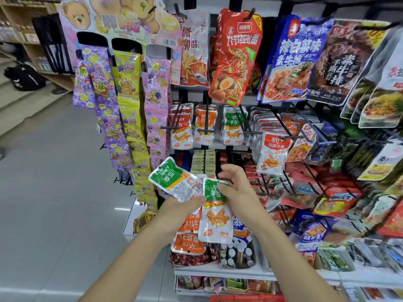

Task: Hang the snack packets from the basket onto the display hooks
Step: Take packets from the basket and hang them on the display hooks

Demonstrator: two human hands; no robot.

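Snack packets sit fanned in the left hand, gripped in a bunch, seemingly so that one can be drawn off at a time. The right hand pinches one green-topped packet at its top, beside the hanging hole, probably to thread it. Both hands are in front of the display rack's lower rows, below the matching green packets already hung.

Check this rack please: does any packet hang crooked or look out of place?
Yes. The red noodle packet on the top row hangs tilted, while the fries packet beside it hangs straight.
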